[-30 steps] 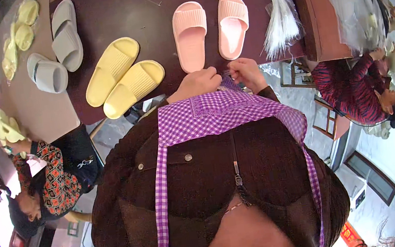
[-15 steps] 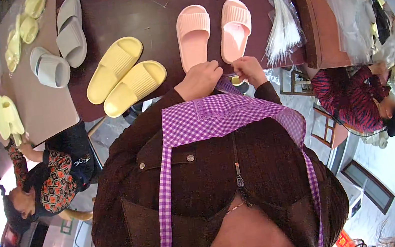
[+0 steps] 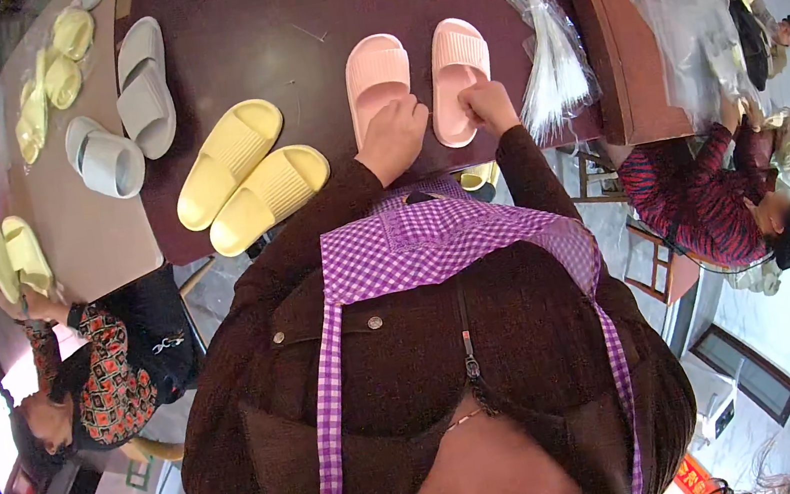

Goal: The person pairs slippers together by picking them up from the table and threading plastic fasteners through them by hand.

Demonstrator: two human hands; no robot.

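Note:
Two pink slippers lie side by side on the dark red table, toes pointing away from me. My left hand (image 3: 395,136) is closed over the heel end of the left pink slipper (image 3: 377,68), hiding that end. My right hand (image 3: 490,106) is closed in a pinch above the footbed of the right pink slipper (image 3: 458,51). Whatever either hand pinches is too small or hidden to make out. Left of them rests a pair of yellow slippers, one (image 3: 235,153) partly beside the other (image 3: 276,193).
Grey slippers (image 3: 145,105) lie at the upper left, with bagged yellow ones (image 3: 64,81) beyond. A bundle of thin white strips in clear plastic (image 3: 545,54) lies to the right. One co-worker (image 3: 115,372) at left holds pale yellow slippers (image 3: 16,260); another person (image 3: 702,204) sits at right.
Both my hands have moved forward from the table's near edge onto the pink slippers. The co-worker at left has spread the pale yellow pair apart. The whole view has shifted slightly.

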